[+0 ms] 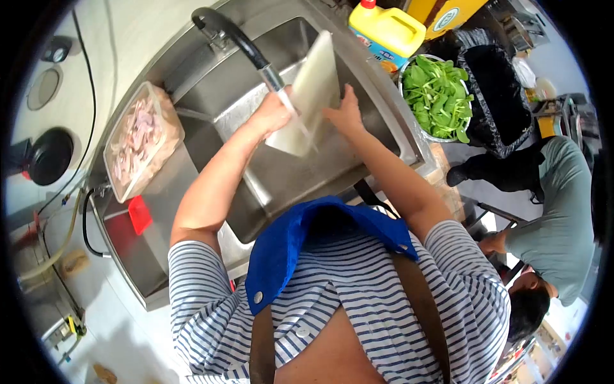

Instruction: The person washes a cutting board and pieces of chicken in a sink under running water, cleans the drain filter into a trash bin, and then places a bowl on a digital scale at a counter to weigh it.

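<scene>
A white cutting board (314, 96) is tilted up on edge over the steel sink (288, 185), with water from the black faucet (238, 40) running onto its lower part. On the board's left side, my left hand (272, 115) grips its edge; the fingers are partly hidden behind the faucet's spout. My right hand (346, 114) is at the other side of the board, fingers apart, the thumb near or against the board's surface. Whether it touches the board is hard to tell.
Left of the basin stands a clear container (142, 137) of pale meat pieces, with a red object (139, 215) beside it. A yellow bottle (387, 31) and a bowl of green leaves (437, 98) are at right, near a black-lined bin (495, 96). Another person (553, 217) bends over at far right.
</scene>
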Available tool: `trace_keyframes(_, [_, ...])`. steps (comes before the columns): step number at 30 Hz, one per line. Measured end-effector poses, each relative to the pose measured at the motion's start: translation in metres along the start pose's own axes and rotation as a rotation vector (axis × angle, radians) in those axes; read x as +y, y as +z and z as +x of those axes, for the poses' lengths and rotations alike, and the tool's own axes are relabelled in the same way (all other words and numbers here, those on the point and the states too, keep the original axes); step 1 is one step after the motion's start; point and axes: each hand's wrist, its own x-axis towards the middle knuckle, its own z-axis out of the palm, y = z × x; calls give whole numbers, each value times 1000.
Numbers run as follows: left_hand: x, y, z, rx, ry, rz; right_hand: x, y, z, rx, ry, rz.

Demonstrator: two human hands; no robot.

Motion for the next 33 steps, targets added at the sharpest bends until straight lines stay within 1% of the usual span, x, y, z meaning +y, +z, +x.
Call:
trace_keyframes(2, [9, 4, 12, -244, -148, 453, 12, -26, 1, 5, 37, 51])
trace_keyframes(3, [21, 4, 2, -308, -76, 513, 10, -34, 0, 6, 54, 83])
trace_keyframes(4, [16, 2, -3, -311, -71, 519, 6, -42, -2, 8, 70, 114])
trace_keyframes(6, [-8, -8, -11, -393, 118, 386, -1, -51, -11, -102, -70, 128])
trace_keyframes(7, [-7, -14, -15, -434, 46, 536, 12, -45, -8, -134, -8, 255])
trace_keyframes(8, [-4, -21, -21, -426, 50, 536, 25, -46, -7, -137, -16, 253])
trace_keyframes(9, [13, -26, -33, -503, 72, 517, 34, -50, -7, -383, 60, 434])
trace_keyframes(10, [26, -31, -44, -574, 96, 499, 27, -55, -9, -633, 134, 608])
trace_keyframes(11, [32, -37, -50, -615, 8, 433, 18, -58, -16, -593, 124, 600])
trace_keyframes(12, [35, -41, -51, -586, 18, 429, 1, -64, -28, -559, 113, 588])
trace_keyframes(13, [37, -46, -51, -550, 174, 367, -3, -64, -33, -551, 43, 583])
trace_keyframes(14, [41, -51, -49, -506, 333, 312, -9, -62, -38, -576, 18, 565])
trace_keyframes(16, [62, -50, -42, -278, 214, -327, -21, -57, -47, -474, 148, 726])
trace_keyframes(17, [69, -49, -32, -246, 259, -516, -24, -47, -46, -362, 144, 719])
trace_keyframes(18, [76, -47, -25, -221, 306, -704, -26, -42, -43, -387, 117, 705])
trace_keyframes(19, [82, -47, -24, -251, 245, -781, -29, -37, -39, -333, 90, 633])
trace_keyframes(20, [83, -46, -27, -161, 212, -766, -30, -33, -35, -274, 65, 562])
trace_keyframes(21, [80, -47, -29, -161, 220, -770, -26, -29, -25, -290, 45, 548])
trace_keyframes(23, [74, -53, -40, -133, 212, -763, -21, -23, 5, -90, -59, 267])
trace_keyframes(24, [74, -58, -47, -114, 223, -766, -33, -26, 14, -21, -72, 287])
trace_keyframes(25, [74, -63, -55, -93, 214, -736, -39, -32, 25, 19, -147, 184])
trace_keyframes(26, [75, -67, -61, -73, 204, -709, -47, -32, 37, 75, -133, 339])
trace_keyframes(27, [75, -70, -67, -62, 214, -693, -63, -42, 47, 158, -122, 169])
trace_keyframes(28, [76, -73, -72, -51, 221, -703, -65, -50, 68, 186, -175, 145])
trace_keyframes(29, [75, -76, -76, -63, 187, -654, -98, -63, 62, 207, -158, 191])
trace_keyframes(30, [75, -78, -77, -77, 155, -604, -117, -76, 68, 229, -169, 131])
trace_keyframes(31, [68, -77, -76, -95, 184, -615, -134, -83, 77, 275, -242, 140])
trace_keyframes(32, [66, -75, -78, -94, 188, -624, -162, -92, 74, 260, -352, 184])
trace_keyframes(33, [64, -74, -79, -95, 209, -577, -184, -101, 78, 201, -462, 207])
